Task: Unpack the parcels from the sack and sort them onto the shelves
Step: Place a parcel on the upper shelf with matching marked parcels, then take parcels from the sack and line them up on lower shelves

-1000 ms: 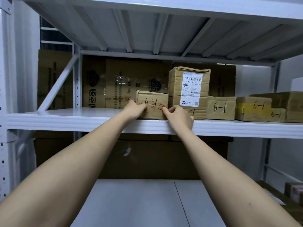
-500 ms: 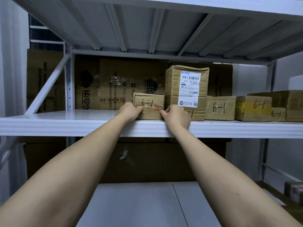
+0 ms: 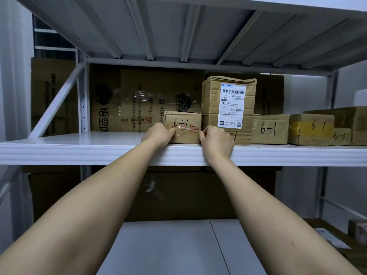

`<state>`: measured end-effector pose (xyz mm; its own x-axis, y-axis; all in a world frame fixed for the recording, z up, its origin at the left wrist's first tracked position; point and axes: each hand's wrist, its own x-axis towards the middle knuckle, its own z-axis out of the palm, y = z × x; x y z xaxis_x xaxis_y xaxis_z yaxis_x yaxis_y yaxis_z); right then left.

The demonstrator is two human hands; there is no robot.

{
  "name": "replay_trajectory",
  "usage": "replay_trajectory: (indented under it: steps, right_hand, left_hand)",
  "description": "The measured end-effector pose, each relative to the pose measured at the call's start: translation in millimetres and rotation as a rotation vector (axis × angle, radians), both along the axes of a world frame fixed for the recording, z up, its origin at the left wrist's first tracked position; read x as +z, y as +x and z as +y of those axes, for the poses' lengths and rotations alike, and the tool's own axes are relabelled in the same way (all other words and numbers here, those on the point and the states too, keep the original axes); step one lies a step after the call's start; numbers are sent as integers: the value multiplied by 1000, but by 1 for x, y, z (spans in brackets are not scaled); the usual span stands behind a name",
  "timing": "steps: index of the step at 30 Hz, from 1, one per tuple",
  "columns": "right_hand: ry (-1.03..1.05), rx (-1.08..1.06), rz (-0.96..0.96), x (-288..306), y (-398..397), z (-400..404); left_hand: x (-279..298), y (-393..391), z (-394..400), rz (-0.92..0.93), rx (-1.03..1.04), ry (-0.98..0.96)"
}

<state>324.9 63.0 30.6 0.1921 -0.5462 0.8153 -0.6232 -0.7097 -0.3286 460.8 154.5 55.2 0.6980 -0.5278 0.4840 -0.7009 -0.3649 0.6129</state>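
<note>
A small brown parcel (image 3: 184, 124) marked "6-1" with red print sits on the white middle shelf (image 3: 79, 149), its right side against a taller stacked box with a shipping label (image 3: 228, 104). My left hand (image 3: 158, 134) grips the parcel's lower left corner with curled fingers. At its lower right corner my right hand (image 3: 216, 141) holds it, thumb and fingers curled on the front face. Both forearms reach up over the shelf's front edge. The sack is out of view.
More "6-1" parcels (image 3: 270, 129) (image 3: 311, 129) line the shelf to the right. Large flattened cartons (image 3: 143, 100) stand behind. The shelf's left part is bare, with a diagonal brace (image 3: 57, 102). A lower shelf (image 3: 168, 247) lies below; packages (image 3: 357, 229) sit at lower right.
The parcel has slid a little further back on the shelf, level beside the tall box. Both hands stay on its lower corners.
</note>
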Motion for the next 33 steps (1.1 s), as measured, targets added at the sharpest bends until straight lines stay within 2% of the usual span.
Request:
replay_trajectory:
  steps: [9, 13, 18, 22, 27, 33]
  right_hand:
    - [-33, 80, -77, -5, -10, 3]
    - [-62, 120, -117, -5, -15, 7]
    - [-89, 243, -143, -1, -11, 25]
    - [-98, 374, -143, 0, 4, 50]
    - [-108, 533, -104, -2, 37, 96]
    - [-39, 731, -72, -22, 95, 183]
  left_hand:
    - [3, -2, 5, 47, -60, 75]
    - [3, -6, 15, 99, -2, -61]
    - [-6, -11, 41, -125, 137, -313]
    - [-16, -14, 72, -289, 239, -345]
    - [-28, 0, 128, -336, 347, -356]
    - [-49, 28, 236, -325, 519, -295]
